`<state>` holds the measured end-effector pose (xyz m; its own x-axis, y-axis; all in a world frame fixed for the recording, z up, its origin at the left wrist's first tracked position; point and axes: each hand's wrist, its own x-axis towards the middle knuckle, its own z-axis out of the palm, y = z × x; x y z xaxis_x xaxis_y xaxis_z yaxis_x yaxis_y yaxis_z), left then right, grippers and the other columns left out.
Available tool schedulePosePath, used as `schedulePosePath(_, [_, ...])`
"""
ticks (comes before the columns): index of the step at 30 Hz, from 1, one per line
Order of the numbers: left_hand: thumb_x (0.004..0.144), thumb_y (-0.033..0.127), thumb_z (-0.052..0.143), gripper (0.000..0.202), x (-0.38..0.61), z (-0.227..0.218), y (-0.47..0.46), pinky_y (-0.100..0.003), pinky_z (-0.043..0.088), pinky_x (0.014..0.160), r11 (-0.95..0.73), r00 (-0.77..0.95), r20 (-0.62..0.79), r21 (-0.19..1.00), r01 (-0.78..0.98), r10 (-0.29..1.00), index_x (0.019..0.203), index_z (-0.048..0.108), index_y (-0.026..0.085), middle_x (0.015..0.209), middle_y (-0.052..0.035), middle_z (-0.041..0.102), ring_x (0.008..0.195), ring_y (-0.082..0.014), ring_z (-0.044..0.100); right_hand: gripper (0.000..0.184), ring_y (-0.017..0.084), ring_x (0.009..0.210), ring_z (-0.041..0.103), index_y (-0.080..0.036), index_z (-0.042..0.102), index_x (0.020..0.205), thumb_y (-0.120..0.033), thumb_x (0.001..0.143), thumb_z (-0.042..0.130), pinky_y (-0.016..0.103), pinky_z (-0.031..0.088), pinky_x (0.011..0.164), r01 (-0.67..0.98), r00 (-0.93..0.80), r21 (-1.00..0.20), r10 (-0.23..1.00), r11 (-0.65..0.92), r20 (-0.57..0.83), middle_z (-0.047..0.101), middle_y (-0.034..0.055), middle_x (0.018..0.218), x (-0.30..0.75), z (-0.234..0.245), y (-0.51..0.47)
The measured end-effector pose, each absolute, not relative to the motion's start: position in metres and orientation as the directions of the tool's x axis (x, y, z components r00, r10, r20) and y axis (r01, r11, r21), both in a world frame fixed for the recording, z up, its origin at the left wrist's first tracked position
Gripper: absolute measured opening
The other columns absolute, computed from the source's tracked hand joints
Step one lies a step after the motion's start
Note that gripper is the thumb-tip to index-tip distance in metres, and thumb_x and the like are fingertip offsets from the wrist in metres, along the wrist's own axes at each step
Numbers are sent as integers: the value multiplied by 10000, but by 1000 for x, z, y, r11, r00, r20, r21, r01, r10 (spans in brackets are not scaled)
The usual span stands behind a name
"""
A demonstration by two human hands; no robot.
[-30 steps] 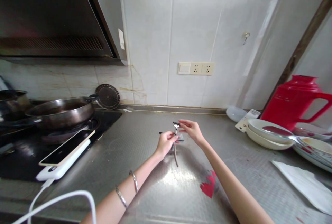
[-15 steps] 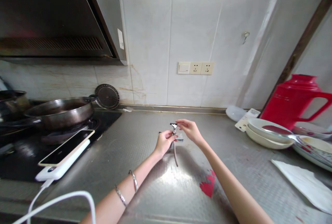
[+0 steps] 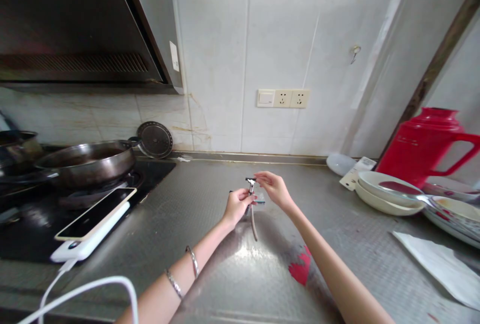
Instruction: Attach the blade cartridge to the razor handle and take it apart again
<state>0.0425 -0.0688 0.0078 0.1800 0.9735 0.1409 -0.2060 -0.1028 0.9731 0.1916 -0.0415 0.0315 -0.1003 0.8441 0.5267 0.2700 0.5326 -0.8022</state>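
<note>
A small T-shaped object with a black crossbar and a silvery stem [image 3: 251, 185] stands upright above the counter; its exact kind is too small to make out. My left hand [image 3: 236, 207] pinches its stem, fingers closed. The fingertips of my right hand [image 3: 275, 188] are pressed together at the right end of the black crossbar. A thin brownish curved strip [image 3: 254, 226] hangs below my left fingers. Just behind them a small clear piece with a dark edge [image 3: 259, 199] shows, partly hidden.
Left, a phone [image 3: 97, 213] lies on a white power bank [image 3: 90, 236] with a white cable, by the stove and steel pan [image 3: 90, 166]. Right are stacked bowls [image 3: 390, 199], a red thermos [image 3: 423, 144] and a white napkin [image 3: 438, 266]. A red patch [image 3: 301, 267] marks the metal counter [image 3: 210, 184].
Almost nothing differs. My right hand has shifted very slightly up and left at the crossbar; my left hand keeps its pinch on the stem.
</note>
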Motion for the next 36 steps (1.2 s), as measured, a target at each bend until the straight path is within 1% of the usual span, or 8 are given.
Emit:
schedulePosePath(4, [680, 197, 677, 145, 42, 8, -69, -216, 431, 556, -93, 180, 129, 976, -196, 975, 789, 639, 111, 756, -75, 697, 616, -158, 649, 208, 185, 849, 644, -184, 613, 928, -300, 767, 551, 267, 499, 671, 234, -87, -814, 845, 532, 527, 683, 74, 912, 190, 29, -41])
schedulePosePath(8, [684, 234, 684, 174, 42, 10, -71, -214, 433, 553, -71, 181, 103, 982, -173, 978, 804, 641, 117, 770, -75, 700, 631, -161, 655, 166, 188, 802, 650, -196, 579, 877, -308, 755, 566, 276, 492, 664, 205, -76, -807, 831, 553, 551, 685, 56, 826, 190, 29, -42])
schedulePosePath(12, [693, 241, 680, 187, 42, 11, -73, -220, 449, 559, -48, 185, 79, 984, -170, 979, 823, 637, 114, 782, -83, 699, 626, -156, 654, 154, 191, 757, 650, -214, 530, 848, -319, 748, 582, 281, 483, 648, 210, -56, -806, 830, 554, 555, 688, 46, 802, 189, 29, -42])
schedulePosePath(17, [706, 260, 674, 202, 43, 14, -75, -223, 461, 528, -13, 202, 48, 986, -167, 978, 830, 628, 108, 802, -101, 697, 633, -167, 658, 200, 199, 755, 657, -237, 430, 774, -355, 757, 590, 282, 474, 646, 191, -37, -812, 831, 552, 556, 693, 32, 748, 187, 26, -42])
schedulePosePath(21, [701, 273, 684, 211, 43, 15, -76, -232, 477, 524, 0, 209, 37, 985, -175, 977, 815, 623, 106, 793, -103, 695, 621, -172, 660, 232, 199, 779, 659, -243, 386, 751, -362, 761, 586, 285, 470, 667, 180, -36, -808, 824, 562, 565, 681, 15, 715, 187, 24, -41])
schedulePosePath(26, [696, 295, 692, 225, 44, 16, -78, -246, 488, 507, 15, 221, 31, 979, -203, 975, 787, 615, 104, 771, -106, 690, 598, -177, 657, 244, 202, 799, 660, -247, 375, 743, -374, 759, 583, 304, 470, 721, 200, -24, -799, 818, 567, 574, 671, 7, 694, 187, 22, -41])
schedulePosePath(32, [708, 256, 673, 185, 44, 16, -78, -253, 497, 508, 29, 215, 20, 975, -222, 977, 790, 608, 103, 752, -94, 682, 585, -175, 654, 234, 198, 768, 658, -249, 380, 746, -360, 754, 586, 304, 474, 712, 204, -2, -807, 824, 555, 566, 675, 12, 697, 186, 21, -41])
schedulePosePath(36, [713, 262, 665, 183, 45, 16, -78, -247, 490, 496, 30, 217, 18, 976, -217, 976, 788, 609, 105, 735, -89, 678, 568, -172, 651, 236, 194, 766, 652, -248, 372, 742, -358, 759, 580, 303, 470, 710, 184, -9, -806, 821, 562, 571, 666, 14, 695, 186, 22, -42])
